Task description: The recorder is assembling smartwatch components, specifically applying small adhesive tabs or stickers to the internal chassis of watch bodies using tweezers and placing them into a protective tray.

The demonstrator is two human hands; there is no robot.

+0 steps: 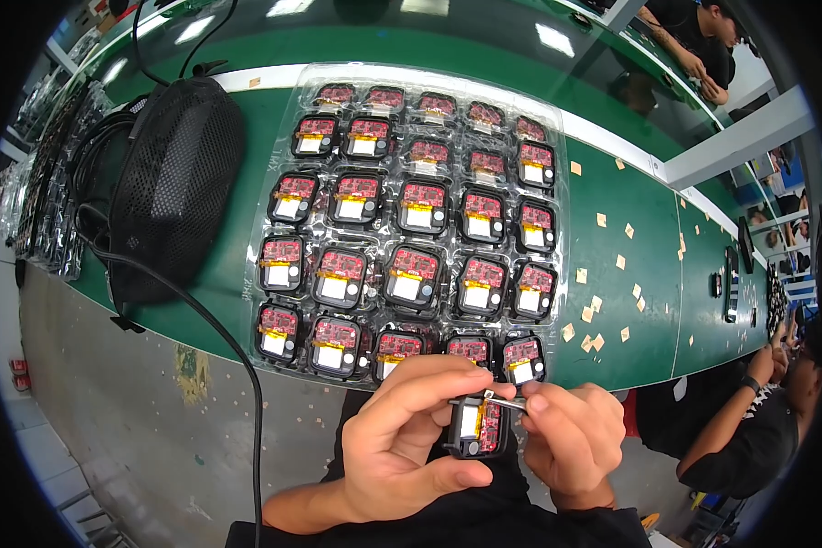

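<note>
Holding a small black unit (476, 427) below the near edge of the bench (630, 274), the left hand (402, 447) has its fingers curled round the housing, thumb underneath and forefinger laid across the top. The unit shows a red board and a yellow-taped white cell on its open face. The right hand (571, 438) pinches tweezers (502, 398) between thumb and fingertips; their tips rest at the upper edge of the unit. Both grips are closed firmly on what they hold.

Just beyond the hands, a clear tray (265, 274) lies on the green bench, its pockets filled with matching units in rows. A black mesh pouch (178, 183) with a cable (228, 338) sits left of the tray, near it. Small tan paper scraps (594, 310) are scattered on the bench right of the tray. Another person (749, 429) sits at the right, arms raised at the bench edge
</note>
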